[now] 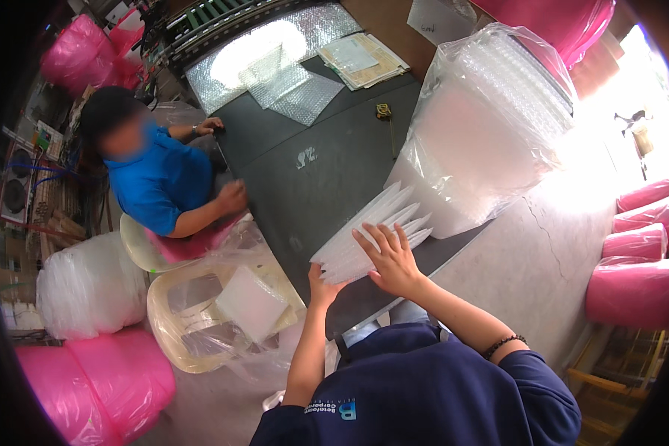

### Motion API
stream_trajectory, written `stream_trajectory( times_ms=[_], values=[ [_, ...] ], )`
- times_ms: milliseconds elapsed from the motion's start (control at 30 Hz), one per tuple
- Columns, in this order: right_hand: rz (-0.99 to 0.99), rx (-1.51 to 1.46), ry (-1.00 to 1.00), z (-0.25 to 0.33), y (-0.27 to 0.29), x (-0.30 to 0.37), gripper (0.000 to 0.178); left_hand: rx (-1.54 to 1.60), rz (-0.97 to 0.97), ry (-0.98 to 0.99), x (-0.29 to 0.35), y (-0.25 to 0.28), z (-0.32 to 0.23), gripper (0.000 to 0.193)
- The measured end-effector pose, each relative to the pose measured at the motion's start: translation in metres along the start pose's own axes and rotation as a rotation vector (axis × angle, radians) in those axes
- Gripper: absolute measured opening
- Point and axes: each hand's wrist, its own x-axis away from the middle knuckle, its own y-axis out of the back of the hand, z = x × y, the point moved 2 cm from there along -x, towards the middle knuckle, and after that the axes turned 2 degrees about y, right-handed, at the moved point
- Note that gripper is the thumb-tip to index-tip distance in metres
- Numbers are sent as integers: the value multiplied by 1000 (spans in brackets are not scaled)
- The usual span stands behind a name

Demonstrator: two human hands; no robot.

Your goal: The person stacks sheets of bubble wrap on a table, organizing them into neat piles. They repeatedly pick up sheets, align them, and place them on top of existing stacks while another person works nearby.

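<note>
— Pink rolls line the floor at right, dark surface fills the middle, and at its near edge, eyes on the stack!
— White bubble wrap, layers fanning out at the far end. Who's on it?
— Both of the person's hands! Right hand across the top, fingers spread wide. Left hand at the lower left end, thumb up against the edge.
— And the other left fingers?
— Tucked underneath, out of sight; whether they pinch, nobody can tell from here.
— Resting on the surface, that stack?
— Over it, certainly; lifted or resting, the angle won't say. Just beyond, to the right, a big clear bag bulges with white sheets.
— Farther up, a yellow tape measure, then bubble sheets and papers along the far side.
— Over on the left, a co-worker in blue sits facing the surface, one hand at its edge. Nearer, a pale chair carries a white packet.
</note>
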Motion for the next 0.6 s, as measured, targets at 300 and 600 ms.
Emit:
stream_trajectory(
  times_ms=[300, 600],
  values=[
    [8, 373, 322, -18, 2, -13, 88, 108, 120, -6, 4, -9, 15, 67],
    [-350, -570, -38, -79, 64, 70, 144, 197, 269, 132, -14, 52, -37, 62]
  ],
)
